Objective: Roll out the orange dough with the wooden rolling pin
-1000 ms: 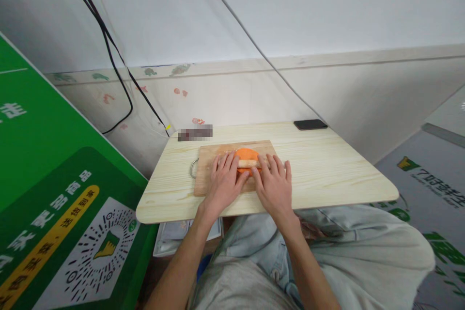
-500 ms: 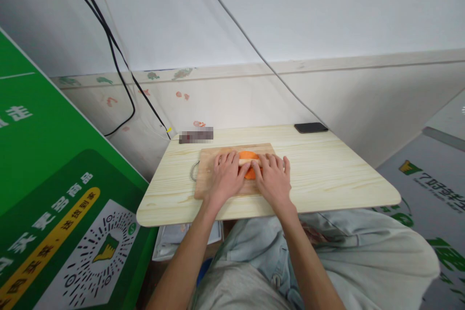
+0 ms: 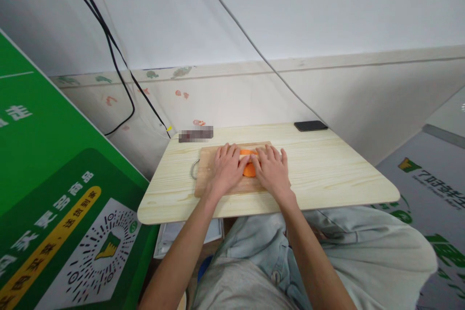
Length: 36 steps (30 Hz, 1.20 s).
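My left hand [image 3: 228,167] and my right hand [image 3: 271,167] lie over a light wooden rolling pin [image 3: 244,157], with the fingers reaching across it and the thumbs near its middle. Only a short piece of the pin shows between them; its ends are hidden by the hands. Beneath the pin is a flat orange sheet [image 3: 249,170] that looks like dough or modelling clay, showing on both the near and far sides. It rests on a wooden cutting board [image 3: 204,174] with a metal handle [image 3: 193,169] at its left end.
The board lies on a pale wood-grain table [image 3: 334,174]. A black phone [image 3: 310,126] lies at the back right, and a blurred-out dark object [image 3: 196,134] at the back left. Cables [image 3: 123,65] hang along the wall. A green printed panel [image 3: 80,193] stands at the left.
Both hands and the rolling pin have moved slightly away from me. Less orange shows beyond the pin. My fingers reach further forward across it.
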Available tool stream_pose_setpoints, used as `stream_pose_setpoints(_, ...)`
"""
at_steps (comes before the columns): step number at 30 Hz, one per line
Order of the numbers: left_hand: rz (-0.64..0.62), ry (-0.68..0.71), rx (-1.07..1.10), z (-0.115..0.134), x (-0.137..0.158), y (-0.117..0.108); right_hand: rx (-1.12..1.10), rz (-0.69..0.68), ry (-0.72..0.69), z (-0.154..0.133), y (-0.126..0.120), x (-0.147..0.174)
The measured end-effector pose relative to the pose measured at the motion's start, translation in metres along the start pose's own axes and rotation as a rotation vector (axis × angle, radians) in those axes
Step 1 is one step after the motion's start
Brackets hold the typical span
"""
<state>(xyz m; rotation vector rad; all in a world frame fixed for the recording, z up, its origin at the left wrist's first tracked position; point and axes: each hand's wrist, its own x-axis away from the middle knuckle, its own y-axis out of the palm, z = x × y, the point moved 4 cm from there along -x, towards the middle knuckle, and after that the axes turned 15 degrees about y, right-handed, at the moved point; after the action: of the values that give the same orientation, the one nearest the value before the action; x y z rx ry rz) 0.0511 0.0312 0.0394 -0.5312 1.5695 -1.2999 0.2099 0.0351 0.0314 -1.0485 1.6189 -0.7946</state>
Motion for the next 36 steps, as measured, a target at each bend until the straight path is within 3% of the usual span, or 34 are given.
stream_pose_setpoints(6, -0.039, -0.038, 0.028, -0.003, -0.015, -0.002, -0.008, -0.01, -0.023, 0.001, 0.003, -0.015)
stream_pose_setpoints(17, 0.124, 0.007, 0.04, 0.021, 0.04, -0.001, -0.071, 0.083, -0.088, 0.019, -0.012, 0.047)
stream_pose_setpoints(29, 0.075, -0.042, 0.016, 0.009, 0.007, 0.003, -0.025, -0.01, -0.038, 0.004, -0.003, -0.002)
stream_pose_setpoints(36, 0.086, 0.021, 0.015, 0.025, 0.041, -0.005, -0.046, 0.103, -0.054, 0.017, -0.012, 0.044)
